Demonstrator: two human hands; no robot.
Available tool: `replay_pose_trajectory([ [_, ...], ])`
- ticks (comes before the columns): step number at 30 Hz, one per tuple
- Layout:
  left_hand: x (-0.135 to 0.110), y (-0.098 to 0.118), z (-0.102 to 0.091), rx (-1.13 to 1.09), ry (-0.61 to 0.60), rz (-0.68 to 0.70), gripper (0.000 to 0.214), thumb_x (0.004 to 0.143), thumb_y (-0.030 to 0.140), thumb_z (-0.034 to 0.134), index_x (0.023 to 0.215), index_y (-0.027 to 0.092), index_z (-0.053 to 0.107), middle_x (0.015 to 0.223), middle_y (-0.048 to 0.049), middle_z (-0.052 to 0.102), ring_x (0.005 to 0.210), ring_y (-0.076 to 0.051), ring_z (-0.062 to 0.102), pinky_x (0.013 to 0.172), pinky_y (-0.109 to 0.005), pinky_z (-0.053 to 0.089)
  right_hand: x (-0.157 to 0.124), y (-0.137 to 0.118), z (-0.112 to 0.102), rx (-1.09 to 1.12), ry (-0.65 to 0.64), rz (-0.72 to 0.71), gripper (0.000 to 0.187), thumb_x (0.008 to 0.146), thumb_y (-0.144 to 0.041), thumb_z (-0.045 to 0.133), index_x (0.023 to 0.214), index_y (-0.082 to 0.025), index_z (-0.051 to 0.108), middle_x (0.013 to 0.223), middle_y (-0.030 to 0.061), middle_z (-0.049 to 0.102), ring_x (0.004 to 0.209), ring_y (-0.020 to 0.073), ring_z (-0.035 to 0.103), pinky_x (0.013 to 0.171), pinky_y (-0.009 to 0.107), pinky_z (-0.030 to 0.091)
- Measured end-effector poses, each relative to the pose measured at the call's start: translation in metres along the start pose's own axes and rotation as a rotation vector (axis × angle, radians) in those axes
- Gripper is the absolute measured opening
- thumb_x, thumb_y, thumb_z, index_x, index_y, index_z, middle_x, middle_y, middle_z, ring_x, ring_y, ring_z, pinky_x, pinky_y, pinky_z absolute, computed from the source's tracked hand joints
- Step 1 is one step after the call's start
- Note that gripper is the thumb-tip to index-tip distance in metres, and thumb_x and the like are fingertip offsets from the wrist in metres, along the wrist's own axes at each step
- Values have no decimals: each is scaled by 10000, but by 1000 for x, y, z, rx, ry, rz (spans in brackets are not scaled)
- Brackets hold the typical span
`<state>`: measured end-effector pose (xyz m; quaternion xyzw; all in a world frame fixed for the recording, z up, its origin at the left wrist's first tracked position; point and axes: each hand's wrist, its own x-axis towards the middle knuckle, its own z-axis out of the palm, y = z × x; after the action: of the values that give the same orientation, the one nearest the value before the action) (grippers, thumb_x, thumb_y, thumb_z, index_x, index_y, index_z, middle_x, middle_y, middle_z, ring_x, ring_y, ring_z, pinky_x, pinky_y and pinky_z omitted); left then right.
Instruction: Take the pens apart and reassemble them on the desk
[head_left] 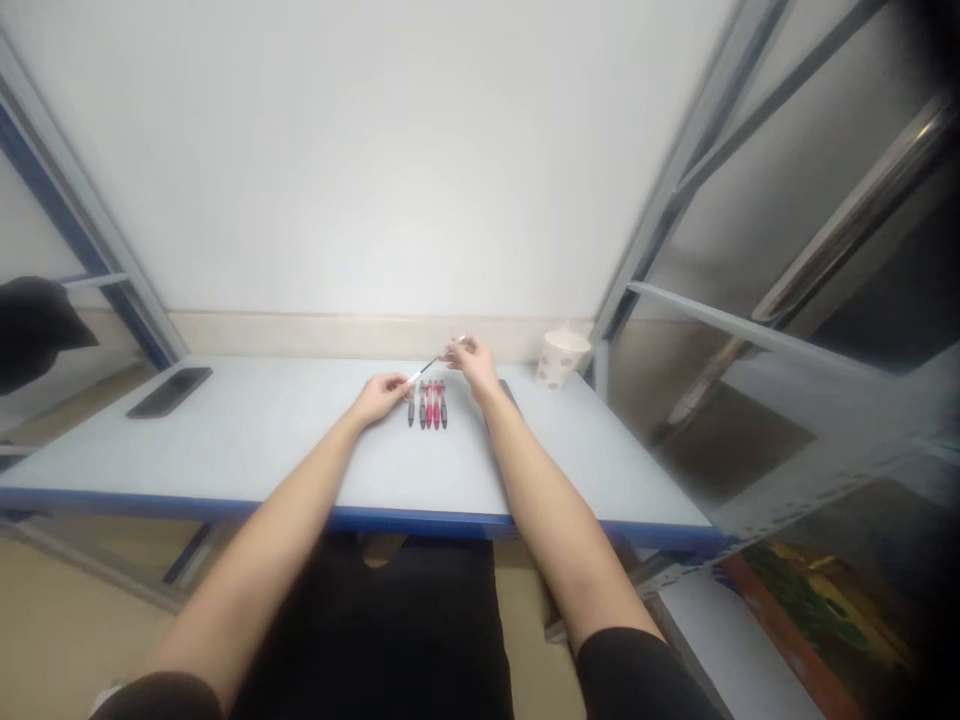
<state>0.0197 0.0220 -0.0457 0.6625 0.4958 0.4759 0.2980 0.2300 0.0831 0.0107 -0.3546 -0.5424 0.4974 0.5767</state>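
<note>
My left hand (381, 396) pinches the lower left end of a thin stick that looks like a pen refill (429, 366), dark in the middle and whitish toward both ends. At its upper right end, the fingers of my right hand (472, 362) are closed on it. The stick slants above the table. Just below it lie several pens side by side: two red pens (433, 412) between dark ones, with a grey pen (411, 411) slightly apart on the left, beside my left fingertips. Fine detail of the stick is blurred.
The light table (247, 450) has a blue front edge. A black phone (170, 392) lies at the left. A spotted paper cup (561, 360) stands at the back right. Behind my right wrist shows a flat dark object (511, 396). Metal posts (660, 230) rise at both sides.
</note>
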Motion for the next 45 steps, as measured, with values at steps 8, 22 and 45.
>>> replay_pose_trajectory([
  [8,0,1,-1,2,7,-22,578,750,709,752,921,157,771,825,-79,769,768,-227,686,763,-342,524,2,3,2,10,-8,9,276,871,-339,747,946,-225,507,849,-25,652,703,142,752,636,227,552],
  [22,1,-1,-2,35,26,-44,660,710,773,740,925,150,767,724,-55,722,677,-201,614,640,-303,435,0,2,3,34,-76,2,118,967,-180,644,974,-202,529,766,-33,671,673,124,757,640,210,565],
  [45,2,-6,-3,39,20,-29,634,738,749,740,933,148,786,753,-68,751,706,-215,648,659,-307,469,0,1,5,6,-109,-21,96,948,-173,661,996,-196,581,753,-36,671,636,123,733,598,206,520],
])
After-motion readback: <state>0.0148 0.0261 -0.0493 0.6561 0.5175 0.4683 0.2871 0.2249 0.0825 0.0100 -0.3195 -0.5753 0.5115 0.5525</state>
